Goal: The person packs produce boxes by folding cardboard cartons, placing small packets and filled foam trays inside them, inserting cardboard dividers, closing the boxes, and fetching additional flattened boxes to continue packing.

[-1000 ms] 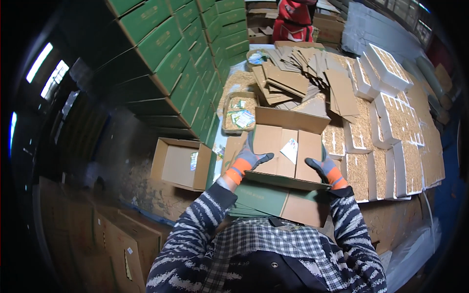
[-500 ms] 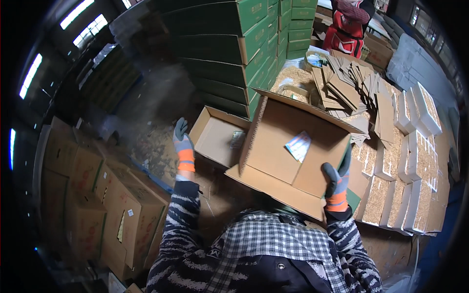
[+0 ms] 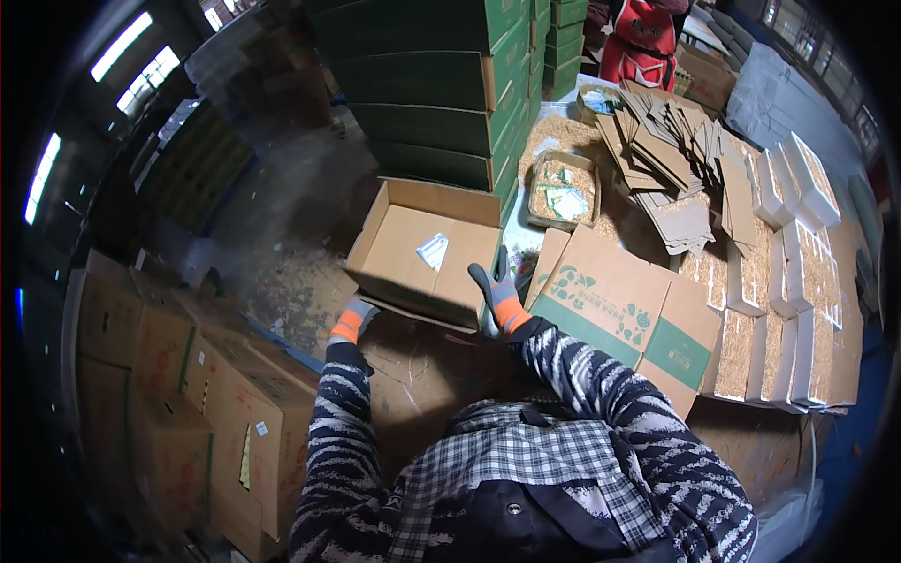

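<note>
A shallow open cardboard box (image 3: 394, 220) sits in front of me, with a white-and-blue printed packet (image 3: 433, 251) lying on its bottom. My left hand (image 3: 357, 317), in a grey glove with an orange cuff, grips the near left corner from below; its fingers are partly hidden under the box. On the right side, my right hand (image 3: 500, 298) holds the wall, thumb and fingers around it. Close to my right hand lies a closed carton (image 3: 601, 300) with a green band and printed green drawings.
Green boxes (image 3: 422, 94) rise in a tall stack behind. On the right-hand table are a tray of shavings and packets (image 3: 563, 192), loose cardboard sheets (image 3: 666, 159) and white-sided blocks (image 3: 751, 319). Brown cartons (image 3: 225, 413) stand at left. A person in a red apron (image 3: 643, 42) is beyond.
The box has moved left and away from me, over where the smaller box stood, which is now out of sight. My left hand has taken hold of it. The green-banded carton is uncovered.
</note>
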`<state>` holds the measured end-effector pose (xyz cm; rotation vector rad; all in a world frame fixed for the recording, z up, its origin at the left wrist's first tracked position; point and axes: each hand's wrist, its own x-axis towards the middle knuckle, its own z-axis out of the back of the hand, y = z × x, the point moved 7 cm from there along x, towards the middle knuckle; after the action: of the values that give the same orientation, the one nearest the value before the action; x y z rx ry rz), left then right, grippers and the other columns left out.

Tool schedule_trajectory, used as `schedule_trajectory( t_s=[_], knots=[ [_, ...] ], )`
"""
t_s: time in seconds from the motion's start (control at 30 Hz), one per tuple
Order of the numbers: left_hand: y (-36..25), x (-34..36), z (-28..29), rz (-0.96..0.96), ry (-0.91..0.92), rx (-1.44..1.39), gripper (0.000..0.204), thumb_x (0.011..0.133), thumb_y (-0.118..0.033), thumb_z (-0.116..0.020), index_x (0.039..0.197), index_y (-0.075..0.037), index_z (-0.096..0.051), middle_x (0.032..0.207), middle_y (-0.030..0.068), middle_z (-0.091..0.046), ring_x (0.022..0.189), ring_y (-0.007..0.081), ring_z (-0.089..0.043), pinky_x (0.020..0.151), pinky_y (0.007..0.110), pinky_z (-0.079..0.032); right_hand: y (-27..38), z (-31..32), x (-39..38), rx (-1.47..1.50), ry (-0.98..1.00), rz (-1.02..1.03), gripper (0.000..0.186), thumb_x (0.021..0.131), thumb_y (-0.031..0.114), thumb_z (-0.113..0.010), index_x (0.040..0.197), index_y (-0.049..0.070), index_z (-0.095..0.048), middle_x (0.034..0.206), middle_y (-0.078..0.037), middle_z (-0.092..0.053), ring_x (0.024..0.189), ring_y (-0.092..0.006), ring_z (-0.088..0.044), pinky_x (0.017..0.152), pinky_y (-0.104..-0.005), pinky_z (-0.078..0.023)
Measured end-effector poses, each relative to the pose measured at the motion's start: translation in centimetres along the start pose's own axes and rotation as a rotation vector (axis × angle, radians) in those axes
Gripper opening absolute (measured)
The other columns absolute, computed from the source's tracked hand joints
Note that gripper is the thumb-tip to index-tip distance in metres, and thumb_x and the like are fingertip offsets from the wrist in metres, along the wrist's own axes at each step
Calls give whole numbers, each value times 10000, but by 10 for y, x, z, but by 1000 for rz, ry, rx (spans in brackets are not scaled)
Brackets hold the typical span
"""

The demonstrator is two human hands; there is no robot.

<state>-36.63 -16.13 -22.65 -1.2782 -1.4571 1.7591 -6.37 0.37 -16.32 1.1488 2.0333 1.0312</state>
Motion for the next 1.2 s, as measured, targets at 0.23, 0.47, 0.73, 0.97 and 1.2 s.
schedule_trajectory(
  t_s=[0.23,0.47,0.73,0.97,1.2],
  knots=[
    [82,-2,-56,-41,-647,-484,609,850,-44,-593,1401,-159,-359,1213,71,-519,904,202,-545,710,338,-462,-30,29,50,-857,-81,-142,1112,759,641,-637,1472,-47,-131,1460,-299,-298,1360,-421,-295,1115,-377,-270],
    [38,-132,-245,41,195,-37,210,865,-62,-600,1066,-63,-661,780,24,-610,572,143,-520,524,268,-429,140,32,-43,-1055,219,298,716,815,351,-678,1402,59,-391,1409,-213,-417,1290,-366,-417,1061,-393,-357],
    [-152,-106,-424,-1147,259,950,510,827,-284,-667,1285,-106,-530,1335,147,-498,1239,335,-449,1029,457,-360,156,97,-192,-1769,264,379,775,732,349,-704,1361,18,-393,1413,-226,-355,1332,-412,-311,1101,-515,-245],
    [-154,-30,-488,-664,699,1501,575,736,-450,-695,1166,-82,-594,1160,129,-607,1097,307,-560,938,392,-423,277,116,-209,-1558,-3,734,745,741,307,-726,1348,8,-415,1390,-236,-394,1283,-429,-377,1092,-487,-286],
    [-248,-125,-531,-721,1152,1379,606,713,-467,-746,1157,-73,-625,1021,149,-655,949,288,-634,843,363,-491,421,121,-225,-1833,-397,930,724,747,391,-716,1320,27,-466,1394,-174,-425,1295,-385,-374,1090,-512,-275]
  ],
)
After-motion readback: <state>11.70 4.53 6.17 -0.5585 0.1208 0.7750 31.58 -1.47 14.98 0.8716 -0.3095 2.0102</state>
